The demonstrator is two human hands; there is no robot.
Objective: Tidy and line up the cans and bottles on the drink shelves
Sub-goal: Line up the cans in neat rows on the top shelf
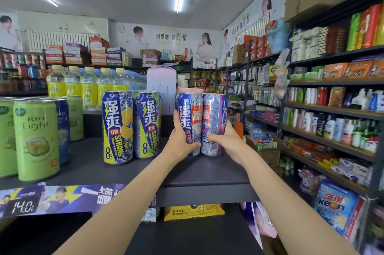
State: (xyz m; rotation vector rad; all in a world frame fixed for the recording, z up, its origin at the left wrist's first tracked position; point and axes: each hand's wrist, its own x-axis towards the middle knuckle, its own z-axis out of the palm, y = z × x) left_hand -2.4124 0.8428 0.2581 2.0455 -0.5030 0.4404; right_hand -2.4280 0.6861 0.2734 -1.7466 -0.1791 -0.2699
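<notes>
Running across the lower half of the view was the dark shelf (87, 163), its front edge carrying a blue promo strip (62, 196) with a price tag (21, 207) reading 14.0. At the back of it stood a row of yellow-labelled water bottles (89, 86), and to their right a pale carton (162, 88). On the left sat the green cans (36, 138), upright, with a blue can (63, 128) partly hidden behind them. Near the middle two lemon cans (118, 126) stood upright, just beside each other, one behind the other. At the right end of the shelf were two more cans, touching side by side: a peach can (190, 117) and a grape can (215, 121). The left hand (180, 142) gripped the peach can, thumb up its left side and fingers curled round its lower front. The right hand (230, 140) gripped the grape can, fingers wrapped across its lower front, thumb on its right side. Both cans stood upright on the shelf.
</notes>
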